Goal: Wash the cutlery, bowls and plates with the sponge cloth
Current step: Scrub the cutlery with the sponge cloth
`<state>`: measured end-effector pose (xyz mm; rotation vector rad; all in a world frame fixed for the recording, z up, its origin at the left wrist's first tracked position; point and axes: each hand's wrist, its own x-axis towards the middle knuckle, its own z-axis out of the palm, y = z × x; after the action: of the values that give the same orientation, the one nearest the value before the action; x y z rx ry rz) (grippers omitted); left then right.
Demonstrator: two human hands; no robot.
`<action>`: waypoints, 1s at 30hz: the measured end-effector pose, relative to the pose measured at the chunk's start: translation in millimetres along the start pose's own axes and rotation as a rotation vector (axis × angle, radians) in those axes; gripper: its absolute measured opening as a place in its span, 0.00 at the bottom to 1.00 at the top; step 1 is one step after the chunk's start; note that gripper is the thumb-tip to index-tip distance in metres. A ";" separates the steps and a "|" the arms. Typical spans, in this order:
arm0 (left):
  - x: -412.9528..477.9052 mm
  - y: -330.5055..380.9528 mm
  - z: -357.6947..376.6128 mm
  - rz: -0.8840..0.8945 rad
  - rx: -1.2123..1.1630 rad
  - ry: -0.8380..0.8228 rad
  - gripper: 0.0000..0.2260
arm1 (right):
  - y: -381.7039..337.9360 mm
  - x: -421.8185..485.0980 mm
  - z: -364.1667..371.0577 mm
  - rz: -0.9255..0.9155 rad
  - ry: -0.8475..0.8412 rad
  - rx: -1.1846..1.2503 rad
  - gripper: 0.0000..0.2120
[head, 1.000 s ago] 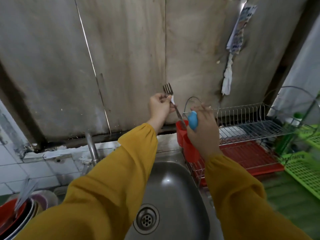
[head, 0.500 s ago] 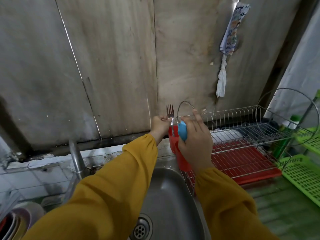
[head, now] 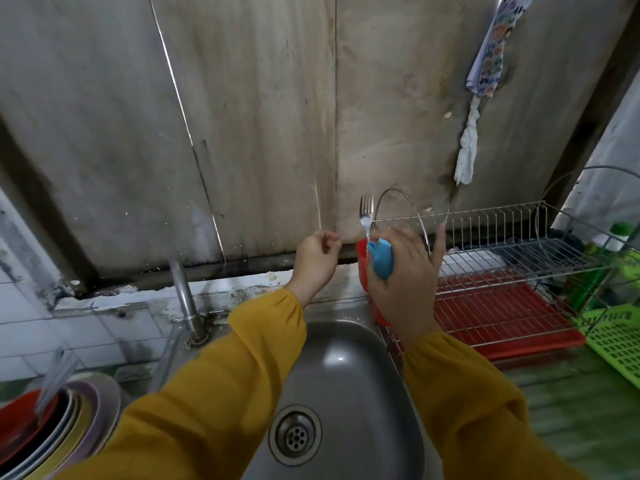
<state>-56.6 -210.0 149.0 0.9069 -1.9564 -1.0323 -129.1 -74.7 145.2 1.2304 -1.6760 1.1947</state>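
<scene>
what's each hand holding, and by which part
Right hand holds the blue sponge cloth, bunched under its thumb against the palm. Left hand holds nothing.

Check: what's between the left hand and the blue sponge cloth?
Head view: the red cutlery holder, with the fork upright in it. Left hand holds nothing; right hand grips the sponge cloth.
</scene>
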 end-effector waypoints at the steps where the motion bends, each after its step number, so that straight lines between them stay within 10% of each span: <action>1: -10.2 -1.9 -10.5 0.096 0.079 0.039 0.06 | -7.0 -4.0 0.2 -0.014 0.013 0.073 0.11; 12: -142.3 -99.5 -152.6 0.641 0.762 0.161 0.08 | -117.0 -72.7 28.8 0.298 -0.434 0.643 0.13; 30: -187.7 -252.2 -352.1 -0.598 0.756 0.206 0.11 | -275.3 -165.7 106.7 0.375 -1.042 0.937 0.12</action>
<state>391.5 -286.1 21.7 2.0118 -1.9449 -0.4239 178.3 -159.8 31.5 2.5005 -2.1823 1.8497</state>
